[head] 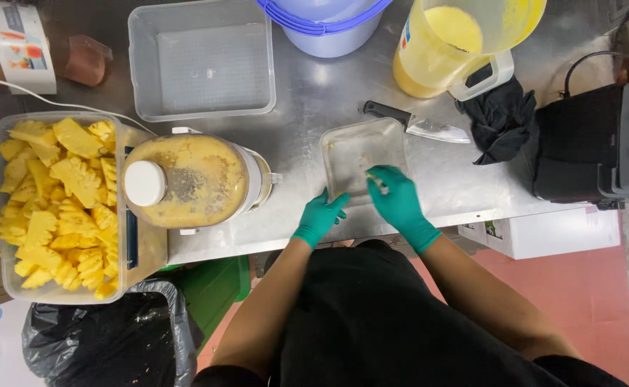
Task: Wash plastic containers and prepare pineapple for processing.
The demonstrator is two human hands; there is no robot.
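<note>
My left hand (319, 217), in a green glove, rests on the near left corner of a small clear plastic container (361, 154) on the steel counter. My right hand (395, 192), also gloved, reaches into the container's near edge, its fingers pinched on a small pale bit; what it is I cannot tell. The container looks nearly empty, with a few scraps on its bottom. A knife (416, 124) with a black handle lies just beyond it.
A blender jug (189, 180) with yellow pulp stands left, beside a tub of pineapple chunks (60, 204). An empty clear tub (203, 61), a blue bucket (325, 25), a jug of yellow juice (447, 46), a black cloth (501, 118) and a black appliance (594, 143) line the back and right.
</note>
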